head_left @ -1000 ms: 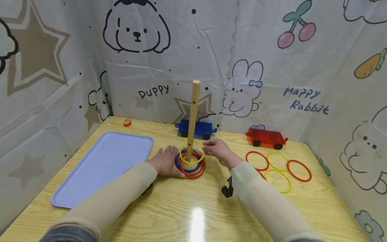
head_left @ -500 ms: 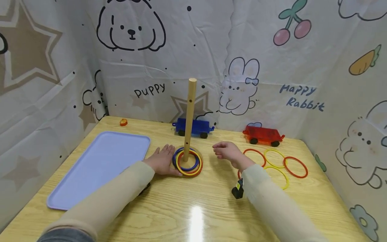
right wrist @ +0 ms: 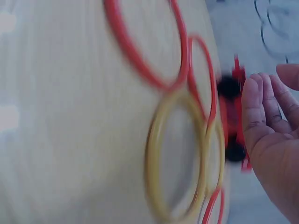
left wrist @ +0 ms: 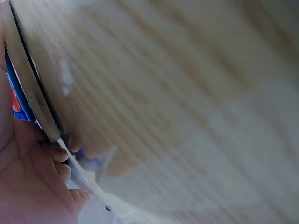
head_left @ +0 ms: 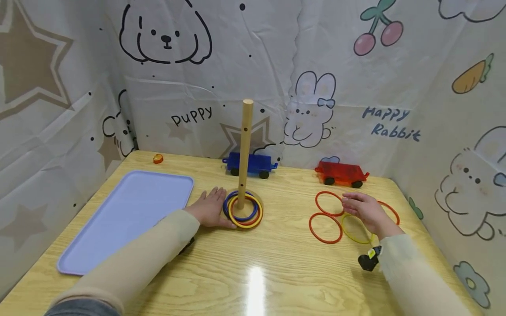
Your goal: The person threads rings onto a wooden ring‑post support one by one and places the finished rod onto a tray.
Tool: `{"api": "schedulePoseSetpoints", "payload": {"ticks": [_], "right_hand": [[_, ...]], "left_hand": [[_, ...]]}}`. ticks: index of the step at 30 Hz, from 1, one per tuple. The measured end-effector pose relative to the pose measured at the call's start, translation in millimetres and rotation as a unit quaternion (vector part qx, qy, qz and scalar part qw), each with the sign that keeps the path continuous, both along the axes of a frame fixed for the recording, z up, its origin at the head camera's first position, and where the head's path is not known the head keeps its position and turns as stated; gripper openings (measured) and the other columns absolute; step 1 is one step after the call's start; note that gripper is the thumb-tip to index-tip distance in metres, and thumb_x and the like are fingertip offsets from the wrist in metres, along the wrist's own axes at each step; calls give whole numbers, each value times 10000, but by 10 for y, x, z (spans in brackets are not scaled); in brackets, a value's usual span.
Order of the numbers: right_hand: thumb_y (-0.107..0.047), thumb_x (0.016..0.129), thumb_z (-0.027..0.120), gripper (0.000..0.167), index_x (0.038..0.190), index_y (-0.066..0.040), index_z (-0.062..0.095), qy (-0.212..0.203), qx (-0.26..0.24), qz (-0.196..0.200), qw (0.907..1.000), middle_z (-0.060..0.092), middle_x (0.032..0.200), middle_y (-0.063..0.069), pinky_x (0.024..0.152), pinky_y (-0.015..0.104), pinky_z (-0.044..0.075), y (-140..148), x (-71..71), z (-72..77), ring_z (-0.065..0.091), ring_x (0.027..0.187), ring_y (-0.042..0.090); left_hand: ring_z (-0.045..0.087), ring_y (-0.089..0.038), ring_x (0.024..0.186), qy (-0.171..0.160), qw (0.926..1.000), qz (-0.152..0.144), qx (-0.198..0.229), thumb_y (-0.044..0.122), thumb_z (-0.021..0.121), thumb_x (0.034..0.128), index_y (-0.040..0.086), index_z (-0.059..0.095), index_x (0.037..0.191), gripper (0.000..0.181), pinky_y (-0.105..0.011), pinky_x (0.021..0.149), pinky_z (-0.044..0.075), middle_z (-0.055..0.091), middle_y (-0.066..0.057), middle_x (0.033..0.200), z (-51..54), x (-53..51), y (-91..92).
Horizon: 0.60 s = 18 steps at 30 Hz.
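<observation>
The wooden peg (head_left: 245, 153) stands upright on a round base (head_left: 258, 197) near the middle of the desk (head_left: 276, 259). Blue, red and yellow rings encircle its foot in an offset stack; a yellow ring (head_left: 246, 227) is uppermost.

The left hand (head_left: 211, 210) lies at the left side of the base. Its fingers are extended, and the thumb angles away from them toward the front of the stack. Contact with the rings cannot be determined.

The right hand (head_left: 365, 210) hovers above the loose rings at the right of the desk. Its fingers are together and slightly bent, the thumb stands apart, and the grasp is unloaded. Five loose rings lie flat in this group: a front red ring (head_left: 310, 226), a rear red ring (head_left: 316, 202), a front yellow ring (head_left: 356, 241), a rear yellow ring (right wrist: 221, 154) and a right-hand red ring (head_left: 397, 215).

A blue wagon (head_left: 258, 163) stands behind the peg; a red wagon (head_left: 341, 173) stands behind the loose rings. A lavender tray (head_left: 130, 215) lies left of the peg.
</observation>
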State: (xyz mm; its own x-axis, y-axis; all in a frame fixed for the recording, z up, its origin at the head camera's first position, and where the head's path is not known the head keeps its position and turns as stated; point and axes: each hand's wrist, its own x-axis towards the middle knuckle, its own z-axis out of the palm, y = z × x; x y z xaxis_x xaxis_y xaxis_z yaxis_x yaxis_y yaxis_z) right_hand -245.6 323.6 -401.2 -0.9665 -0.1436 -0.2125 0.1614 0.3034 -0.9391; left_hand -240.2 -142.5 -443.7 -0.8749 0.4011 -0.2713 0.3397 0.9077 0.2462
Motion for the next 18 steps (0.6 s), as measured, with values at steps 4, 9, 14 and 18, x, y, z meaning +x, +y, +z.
{"api": "schedulePoseSetpoints", "payload": {"ticks": [4, 9, 14, 18], "right_hand": [[-125, 1090, 534, 540, 1506, 161, 343, -1, -209, -184, 9996, 623, 1042, -177, 904, 215, 544, 299, 92, -67, 644, 986, -19], [-99, 1073, 570, 218, 1288, -88, 602, 50, -758, -359, 9965, 656, 1030, -172, 879, 182, 541, 602, 169, -222, 660, 988, -20], [-94, 1053, 610, 188, 1239, -108, 624, -115, -775, -605, 9951, 657, 1022, -158, 830, 172, 541, 756, 215, -382, 650, 942, -24], [-154, 1065, 602, 410, 1390, 81, 515, -126, -29, -667, 9977, 607, 1028, -187, 805, 170, 524, 788, 221, -447, 598, 924, -40]], "left_hand": [[67, -413, 1560, -21, 10000, -11, -52, 678, 678, 901, -84, 120, 1620, 1187, -606, 1225, 95, 108, -274, 1681, 19, 18, -17], [84, -424, 1556, -18, 10000, -12, 22, 652, 691, 908, -97, 140, 1613, 1167, -610, 1223, 100, 126, -287, 1675, 71, 63, -23], [81, -421, 1557, -34, 10000, -23, -7, 642, 692, 913, -90, 143, 1616, 1154, -609, 1223, 101, 131, -280, 1677, 97, 89, -2], [77, -410, 1560, -11, 10000, -31, -20, 655, 691, 906, -83, 137, 1619, 1166, -606, 1224, 101, 130, -270, 1680, 85, 73, 8]]}}
